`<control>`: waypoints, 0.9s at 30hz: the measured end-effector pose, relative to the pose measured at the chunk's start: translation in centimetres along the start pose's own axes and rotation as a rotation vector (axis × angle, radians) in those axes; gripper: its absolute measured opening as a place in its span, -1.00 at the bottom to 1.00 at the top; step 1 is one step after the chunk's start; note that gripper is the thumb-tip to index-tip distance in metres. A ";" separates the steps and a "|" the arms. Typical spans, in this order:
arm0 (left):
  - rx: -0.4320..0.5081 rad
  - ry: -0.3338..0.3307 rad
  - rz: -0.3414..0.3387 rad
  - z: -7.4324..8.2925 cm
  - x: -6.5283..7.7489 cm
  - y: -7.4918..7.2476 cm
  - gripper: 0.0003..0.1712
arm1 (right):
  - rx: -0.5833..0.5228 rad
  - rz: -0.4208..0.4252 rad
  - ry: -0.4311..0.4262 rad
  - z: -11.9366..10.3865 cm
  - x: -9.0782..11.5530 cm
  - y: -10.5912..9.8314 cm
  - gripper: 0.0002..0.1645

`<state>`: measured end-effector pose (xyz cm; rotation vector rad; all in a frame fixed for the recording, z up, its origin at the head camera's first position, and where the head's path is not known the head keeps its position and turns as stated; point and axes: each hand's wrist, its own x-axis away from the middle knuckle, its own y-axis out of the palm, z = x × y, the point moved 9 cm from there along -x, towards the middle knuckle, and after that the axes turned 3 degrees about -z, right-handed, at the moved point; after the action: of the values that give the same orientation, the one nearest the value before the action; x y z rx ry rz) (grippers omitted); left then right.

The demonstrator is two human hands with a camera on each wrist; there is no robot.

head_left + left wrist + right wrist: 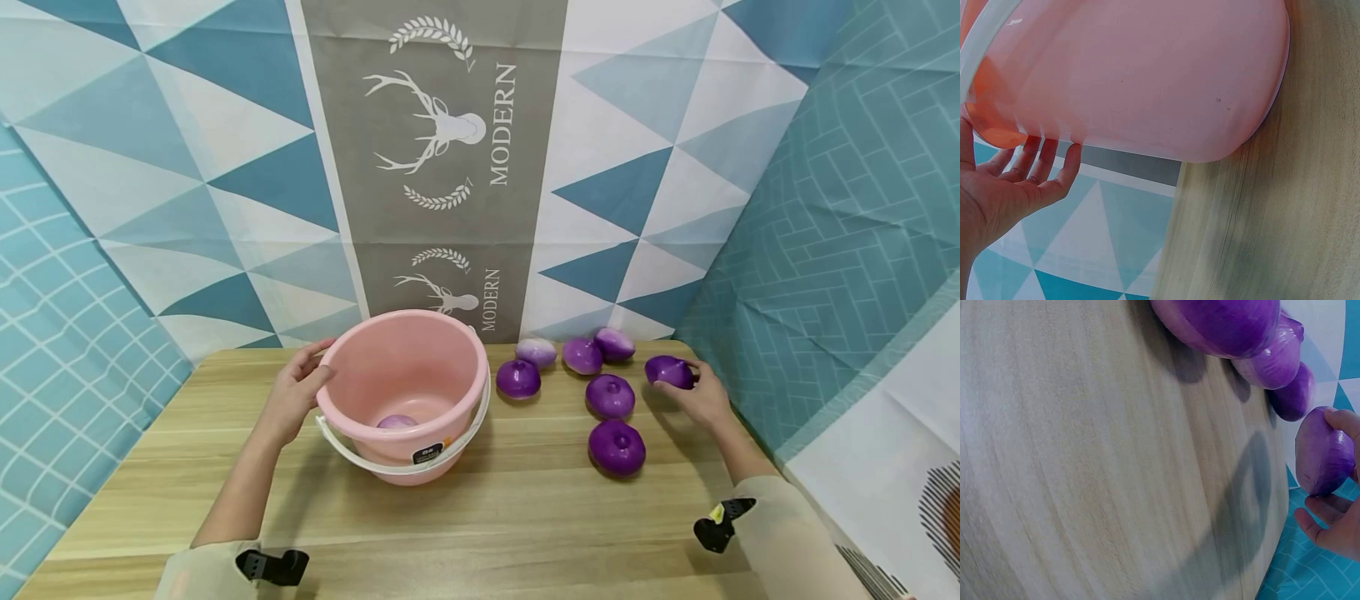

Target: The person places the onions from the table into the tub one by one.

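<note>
A pink bucket (401, 362) with a white handle (450, 457) hanging down its front stands on the wooden table. One purple onion (397, 422) lies at its bottom, partly hidden by the near wall. My left hand (295, 392) grips the bucket's left rim; in the left wrist view the fingertips (1074, 152) touch the outer wall. At the right, my right hand (707, 400) holds a shiny purple onion (666, 372) between thumb and fingers. The right wrist view shows this onion (1319, 453) raised off the tabletop, its shadow below.
Several more purple onions lie between the bucket and my right hand, the nearest onion (617, 447) toward the front and a paler onion (536, 352) at the back. A patterned cloth wall (630, 192) rises behind the table (525, 533), with blue-tiled sheets on both sides.
</note>
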<state>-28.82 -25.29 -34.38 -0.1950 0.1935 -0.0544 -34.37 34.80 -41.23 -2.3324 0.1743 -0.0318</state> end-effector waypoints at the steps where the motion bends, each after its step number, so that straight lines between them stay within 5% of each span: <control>1: 0.000 0.001 -0.001 0.0 0.0 0.0 -0.44 | 0.003 -0.001 -0.004 -0.1 0.0 -0.1 0.10; 27: 0.017 0.005 -0.004 0.1 -0.1 0.0 -0.45 | -0.009 0.062 -0.132 -4.2 0.9 -2.1 0.02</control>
<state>-28.88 -25.25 -34.32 -0.1783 0.1972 -0.0608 -33.59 33.16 -36.85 -2.3276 0.1804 0.1535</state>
